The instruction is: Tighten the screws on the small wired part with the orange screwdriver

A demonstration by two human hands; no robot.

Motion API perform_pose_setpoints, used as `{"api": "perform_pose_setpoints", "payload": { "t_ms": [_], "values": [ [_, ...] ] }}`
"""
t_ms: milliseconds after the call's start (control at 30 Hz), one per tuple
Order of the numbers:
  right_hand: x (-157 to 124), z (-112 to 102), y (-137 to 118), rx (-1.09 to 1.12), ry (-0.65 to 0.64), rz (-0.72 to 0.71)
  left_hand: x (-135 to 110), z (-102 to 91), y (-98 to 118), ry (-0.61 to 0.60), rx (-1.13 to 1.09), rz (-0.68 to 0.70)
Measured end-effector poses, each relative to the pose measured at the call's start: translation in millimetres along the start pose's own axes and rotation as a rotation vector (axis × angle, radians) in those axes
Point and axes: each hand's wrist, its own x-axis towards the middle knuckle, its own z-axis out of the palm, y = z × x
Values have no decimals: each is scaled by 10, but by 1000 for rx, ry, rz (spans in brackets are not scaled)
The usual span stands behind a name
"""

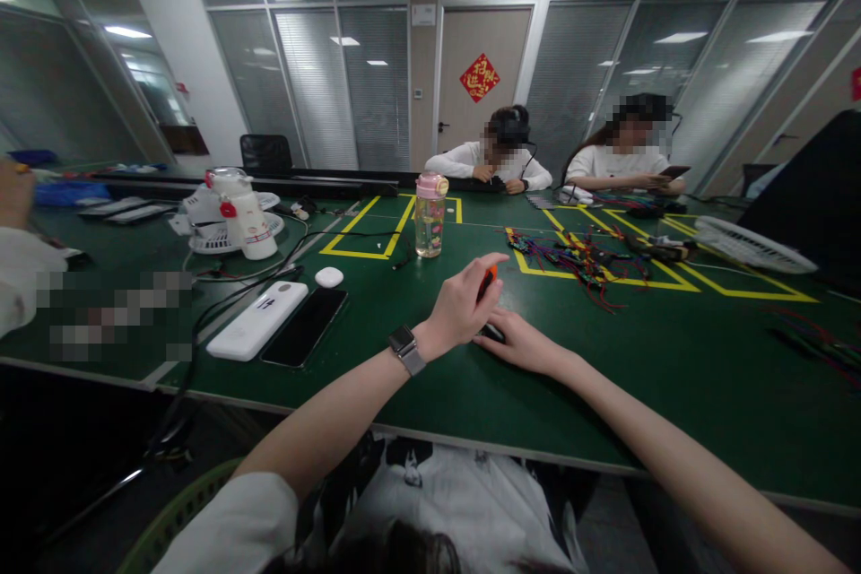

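My left hand, a watch on its wrist, is closed around an orange-and-black handle. The index finger is stretched forward along it, and the rest of the object is hidden, so its kind does not show. Just in front of and below it, my right hand rests low on the green table, fingers curled over a small dark piece with a light edge. That piece is mostly covered by the fingers, and the two hands nearly touch. I cannot tell whether the handled object meets the dark piece.
Left of my hands lie a black phone, a white power bank and a round white case. A pink-lidded bottle stands ahead. Bundled wires lie to the right. Two people sit opposite; another person's arm shows at left.
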Motion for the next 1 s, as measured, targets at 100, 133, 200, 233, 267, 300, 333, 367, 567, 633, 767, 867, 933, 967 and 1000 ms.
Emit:
{"api": "perform_pose_setpoints", "payload": {
  "t_ms": [100,133,200,233,267,300,333,367,567,633,767,867,933,967,1000],
  "values": [
    [2,-8,-9,3,0,-3,0,1,-2,-2,2,-2],
    [2,-9,-11,6,2,-4,0,1,-2,-1,3,-2],
    [3,-11,-13,9,5,-3,1,1,-2,1,3,-1],
    [4,-12,-14,9,5,-2,2,0,-2,1,2,-2],
    [4,-12,-16,8,5,-1,3,0,-2,1,1,-3],
    [5,-13,-17,8,4,-1,3,0,-2,1,-1,-5],
    [5,-13,-18,7,3,-2,4,1,-2,1,-3,-5],
    [5,-13,-18,6,1,-3,4,1,-1,1,-4,-5],
    [4,-3,2,3,0,-1,3,4,-1,13,-2,-4],
    [3,1,9,5,4,-2,3,3,-1,9,0,-5],
    [0,7,18,2,-1,0,5,1,0,7,-6,-5],
    [2,5,16,-10,-4,2,4,2,-3,5,-18,-5],
    [6,-1,7,-8,-7,4,0,3,-9,4,-29,-9],
    [8,-5,1,-6,-10,3,-3,3,-13,7,-36,-9],
    [10,-9,-5,-4,-12,1,-6,2,-16,18,-44,-5]
  ]
}}
